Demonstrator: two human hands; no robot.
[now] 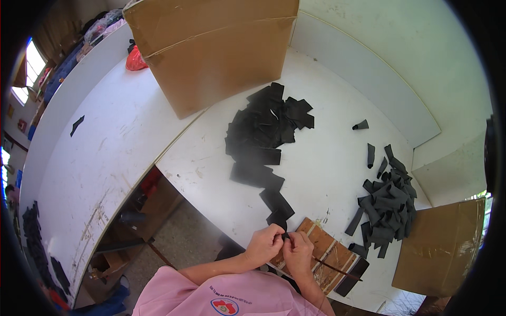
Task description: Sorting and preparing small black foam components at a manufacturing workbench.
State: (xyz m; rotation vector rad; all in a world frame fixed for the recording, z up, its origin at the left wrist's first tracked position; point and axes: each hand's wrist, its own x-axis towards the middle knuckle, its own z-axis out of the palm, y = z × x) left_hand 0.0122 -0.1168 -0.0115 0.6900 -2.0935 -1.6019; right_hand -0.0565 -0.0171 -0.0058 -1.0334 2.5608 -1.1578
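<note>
My left hand (263, 245) and my right hand (298, 254) meet at the table's near edge, both with fingers pinched. Between their fingertips is a small piece of black fabric (285, 236), mostly covered by the fingers. A chain of flat black fabric pieces (276, 201) runs from my hands up to a heap of similar pieces (258, 121). Under and beside my right hand lies a wooden board (322, 243) with pale strips across it. A thin dark rod (337, 268) sticks out over the board, next to my right wrist.
On the right is a pile of narrow, tube-like black pieces (389, 205), with a cardboard box (440, 250) beside it. A large carton (221, 58) stands at the back. Left of me is another white table (105, 142), with a gap down to the floor between.
</note>
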